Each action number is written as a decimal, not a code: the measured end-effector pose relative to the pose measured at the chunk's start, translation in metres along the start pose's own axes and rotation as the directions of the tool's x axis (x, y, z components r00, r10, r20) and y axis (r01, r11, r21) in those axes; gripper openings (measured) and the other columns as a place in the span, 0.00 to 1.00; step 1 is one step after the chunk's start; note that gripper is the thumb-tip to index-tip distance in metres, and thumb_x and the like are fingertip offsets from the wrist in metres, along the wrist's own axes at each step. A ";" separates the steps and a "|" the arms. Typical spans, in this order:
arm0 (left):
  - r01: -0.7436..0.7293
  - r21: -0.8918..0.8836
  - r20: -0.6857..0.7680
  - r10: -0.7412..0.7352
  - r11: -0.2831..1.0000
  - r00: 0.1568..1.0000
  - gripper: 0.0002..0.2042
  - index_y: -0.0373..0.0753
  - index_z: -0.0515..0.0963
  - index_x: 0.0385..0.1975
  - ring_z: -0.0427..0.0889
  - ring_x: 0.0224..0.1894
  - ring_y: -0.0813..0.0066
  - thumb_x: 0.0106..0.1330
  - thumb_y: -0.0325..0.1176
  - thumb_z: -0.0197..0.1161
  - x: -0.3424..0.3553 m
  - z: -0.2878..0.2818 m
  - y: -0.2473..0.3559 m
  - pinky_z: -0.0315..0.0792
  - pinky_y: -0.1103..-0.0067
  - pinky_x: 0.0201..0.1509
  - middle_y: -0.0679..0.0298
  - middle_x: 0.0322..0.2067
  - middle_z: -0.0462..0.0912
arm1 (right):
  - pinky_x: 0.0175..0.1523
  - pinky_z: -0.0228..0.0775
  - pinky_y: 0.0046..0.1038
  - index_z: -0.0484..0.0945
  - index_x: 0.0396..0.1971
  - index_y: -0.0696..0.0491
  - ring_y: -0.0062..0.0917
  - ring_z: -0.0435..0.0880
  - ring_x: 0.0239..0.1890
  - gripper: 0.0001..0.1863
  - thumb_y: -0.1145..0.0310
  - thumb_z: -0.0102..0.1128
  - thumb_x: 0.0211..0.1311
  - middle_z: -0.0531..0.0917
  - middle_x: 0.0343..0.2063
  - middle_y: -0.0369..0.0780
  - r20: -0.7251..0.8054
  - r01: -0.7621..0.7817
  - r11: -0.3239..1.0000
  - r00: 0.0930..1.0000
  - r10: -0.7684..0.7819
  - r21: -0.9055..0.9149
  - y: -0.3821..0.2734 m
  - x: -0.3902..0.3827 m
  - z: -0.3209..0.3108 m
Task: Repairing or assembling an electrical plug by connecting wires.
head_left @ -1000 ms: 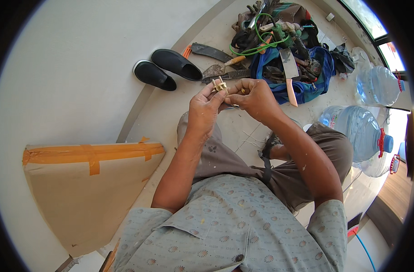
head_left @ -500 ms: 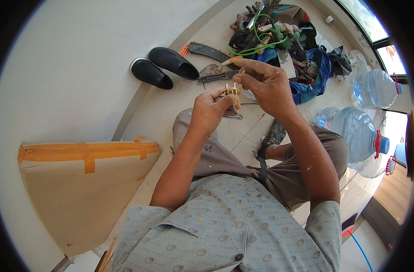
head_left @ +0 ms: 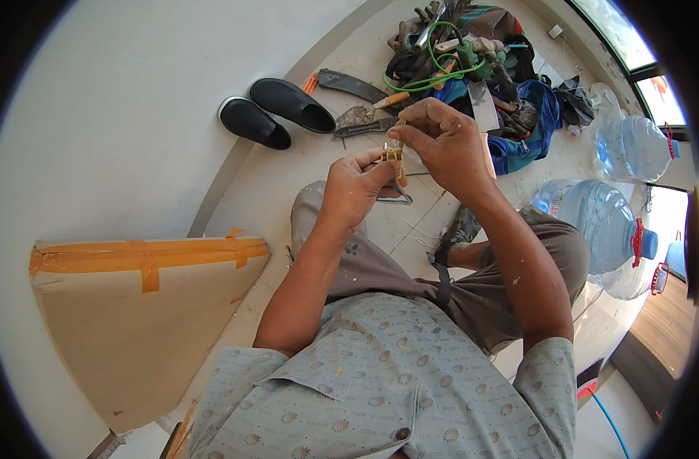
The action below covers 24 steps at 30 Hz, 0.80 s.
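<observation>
One pronged fitting (head_left: 392,155) — left hand (head_left: 351,185)

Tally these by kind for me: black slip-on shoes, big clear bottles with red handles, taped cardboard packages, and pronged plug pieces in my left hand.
Black shoes: 2
Red-handled bottles: 3
Taped cardboard package: 1
Pronged plug piece, left hand: 1
Total: 7
</observation>
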<state>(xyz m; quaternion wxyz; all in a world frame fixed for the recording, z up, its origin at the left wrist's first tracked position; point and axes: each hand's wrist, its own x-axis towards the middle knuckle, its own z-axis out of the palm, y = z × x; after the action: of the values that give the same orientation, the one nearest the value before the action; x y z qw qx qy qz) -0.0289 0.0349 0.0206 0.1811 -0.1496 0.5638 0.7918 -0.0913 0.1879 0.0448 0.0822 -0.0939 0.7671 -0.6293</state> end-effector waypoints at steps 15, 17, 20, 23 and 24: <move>0.086 -0.088 0.063 -0.080 0.992 0.995 0.12 0.30 0.78 0.41 0.83 0.32 0.80 0.66 0.34 0.62 0.005 -0.009 0.001 0.80 0.85 0.36 0.62 0.32 0.83 | 0.40 0.76 0.21 0.80 0.37 0.60 0.17 0.84 0.33 0.08 0.75 0.63 0.58 0.86 0.30 0.40 0.127 0.098 0.995 0.987 -0.097 0.000 0.000 0.001 -0.002; 0.101 -0.119 0.069 -0.094 0.988 0.993 0.13 0.29 0.78 0.41 0.84 0.32 0.79 0.66 0.34 0.62 0.006 -0.009 0.001 0.80 0.85 0.36 0.62 0.32 0.83 | 0.40 0.76 0.22 0.80 0.37 0.60 0.18 0.84 0.34 0.08 0.75 0.64 0.58 0.86 0.30 0.40 0.115 0.096 0.995 0.988 -0.098 0.028 0.001 0.002 0.000; 0.095 -0.131 0.044 -0.090 0.987 0.995 0.13 0.29 0.78 0.41 0.84 0.32 0.79 0.65 0.33 0.62 0.004 -0.008 0.001 0.80 0.85 0.36 0.61 0.32 0.83 | 0.40 0.76 0.23 0.81 0.38 0.59 0.21 0.84 0.33 0.10 0.75 0.64 0.56 0.85 0.30 0.41 0.144 0.145 0.989 0.980 -0.141 -0.021 0.004 0.004 -0.003; 0.068 -0.121 0.036 -0.064 0.990 0.997 0.11 0.30 0.78 0.39 0.82 0.28 0.80 0.65 0.33 0.63 0.002 -0.004 -0.005 0.79 0.85 0.33 0.62 0.28 0.82 | 0.39 0.75 0.25 0.82 0.37 0.58 0.25 0.85 0.32 0.10 0.74 0.65 0.54 0.84 0.29 0.42 0.194 0.233 0.962 0.960 -0.204 -0.141 0.002 0.004 -0.005; 0.068 -0.120 0.035 -0.065 0.990 0.997 0.11 0.30 0.78 0.39 0.82 0.28 0.80 0.65 0.33 0.63 0.002 -0.006 -0.006 0.79 0.85 0.33 0.62 0.28 0.82 | 0.38 0.75 0.26 0.82 0.37 0.58 0.27 0.85 0.32 0.10 0.74 0.65 0.53 0.84 0.29 0.43 0.203 0.267 0.945 0.952 -0.229 -0.188 0.001 0.004 -0.005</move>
<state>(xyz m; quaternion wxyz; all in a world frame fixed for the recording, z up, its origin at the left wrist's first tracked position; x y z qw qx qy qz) -0.0284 0.0315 0.0132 0.2067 -0.1667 0.5064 0.8204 -0.0963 0.1918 0.0447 0.0598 -0.2541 0.8016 -0.5378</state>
